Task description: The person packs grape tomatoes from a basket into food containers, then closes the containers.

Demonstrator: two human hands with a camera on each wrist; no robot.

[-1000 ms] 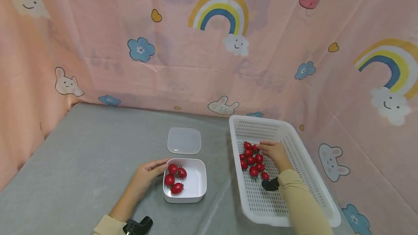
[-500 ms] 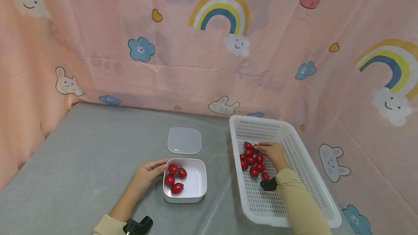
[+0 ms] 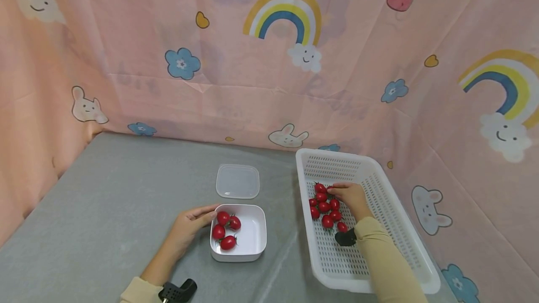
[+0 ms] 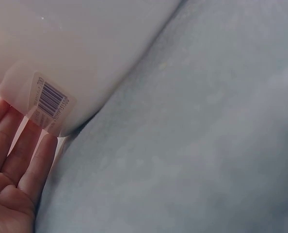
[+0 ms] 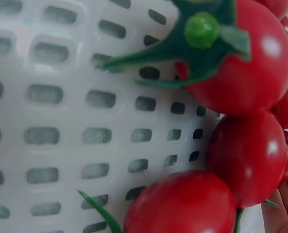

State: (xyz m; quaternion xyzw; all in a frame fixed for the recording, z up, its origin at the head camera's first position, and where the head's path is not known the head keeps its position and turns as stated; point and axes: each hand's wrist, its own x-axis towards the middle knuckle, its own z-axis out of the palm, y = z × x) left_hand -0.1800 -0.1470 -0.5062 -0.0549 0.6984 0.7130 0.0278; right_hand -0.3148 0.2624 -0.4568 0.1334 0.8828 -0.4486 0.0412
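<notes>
My left hand [image 3: 191,226] holds a white square plastic container [image 3: 252,235] at its left rim, thumb on the edge. In the left wrist view its fingers [image 4: 37,160] lie against the container's side by a barcode sticker [image 4: 52,101]. Several red cherry tomatoes [image 3: 228,242] sit along the container's left side. My right hand [image 3: 353,198] reaches into a white slotted basket [image 3: 337,265] and pinches a cherry tomato [image 3: 330,188] at the back of a cluster, partly hidden by the fingertips. In the right wrist view, large near tomatoes [image 5: 248,158] hide most of that hand.
A clear flat lid [image 3: 237,181] lies behind the container on the grey tabletop [image 3: 126,200]. The basket stands at the right, close to the pink printed curtain [image 3: 227,106]. Bare cloth lies between container and basket.
My right hand has shifted slightly left onto the tomato at the back of the cluster, then stayed there. The left hand and the container have not moved.
</notes>
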